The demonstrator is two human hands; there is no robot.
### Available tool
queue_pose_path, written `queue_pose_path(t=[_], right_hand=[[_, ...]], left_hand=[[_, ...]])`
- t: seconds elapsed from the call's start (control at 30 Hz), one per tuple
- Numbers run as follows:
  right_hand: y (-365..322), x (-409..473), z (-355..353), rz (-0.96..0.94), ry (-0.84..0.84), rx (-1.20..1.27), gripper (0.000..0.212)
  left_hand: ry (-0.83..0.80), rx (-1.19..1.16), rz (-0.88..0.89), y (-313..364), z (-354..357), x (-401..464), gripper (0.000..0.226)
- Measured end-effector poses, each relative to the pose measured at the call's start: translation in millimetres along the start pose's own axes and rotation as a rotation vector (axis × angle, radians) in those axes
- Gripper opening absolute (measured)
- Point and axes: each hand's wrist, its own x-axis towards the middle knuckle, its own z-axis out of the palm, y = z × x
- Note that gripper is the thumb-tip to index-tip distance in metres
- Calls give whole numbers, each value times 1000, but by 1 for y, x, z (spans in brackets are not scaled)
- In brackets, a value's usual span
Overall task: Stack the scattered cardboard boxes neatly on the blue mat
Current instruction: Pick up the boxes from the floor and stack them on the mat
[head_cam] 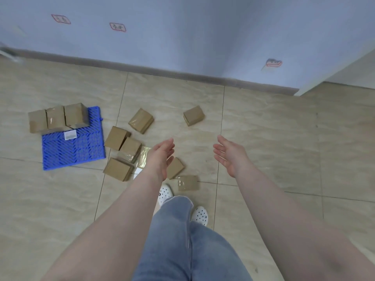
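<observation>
The blue mat [77,148] lies on the floor [263,138] at far left, its long axis running near to far. Three cardboard boxes [55,117] stand in a left-to-right row along its far edge. Other boxes [141,120] lie scattered to its right, turned at differing angles. The left hand [162,154] and right hand [230,154] hover above them, palms facing, fingers [219,153] straight and released, holding nothing.

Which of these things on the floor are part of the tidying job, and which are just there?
Part of the job:
blue mat
row of three boxes on the mat
scattered boxes on the tiles
left hand, right hand, both empty

Just there:
white label on the mat
wall stickers
</observation>
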Motion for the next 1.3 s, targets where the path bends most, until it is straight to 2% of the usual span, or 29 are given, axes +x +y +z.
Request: queue_pose_path(t=[0.2, 0.37, 0.63, 0.8, 1.0, 1.07, 1.17, 1.3], right_hand=[[-49, 56, 32, -25, 43, -45, 43], [-77, 137, 48, -3, 28, -125, 52], [-69, 381, 83, 64, 4, -360, 72], [-42, 535, 91, 37, -7, -607, 81], [-7, 639, 104, 40, -17, -683, 69], [3, 654, 107, 54, -56, -670, 56], [12, 658, 109, 50, -98, -641, 34], [10, 625, 107, -20, -74, -568, 35]], left_hand=[[38, 56, -17, 42, 33, 58, 35], [43, 65, -40, 61, 70, 120, 47], [185, 20, -92, 16, 128, 335, 60], [197, -9, -163, -30, 155, 472, 74], [178, 39, -121, -68, 171, 586, 78], [121, 33, -138, -76, 177, 606, 74], [95, 23, -133, -83, 184, 612, 64], [193, 56, -46, -76, 179, 578, 64]])
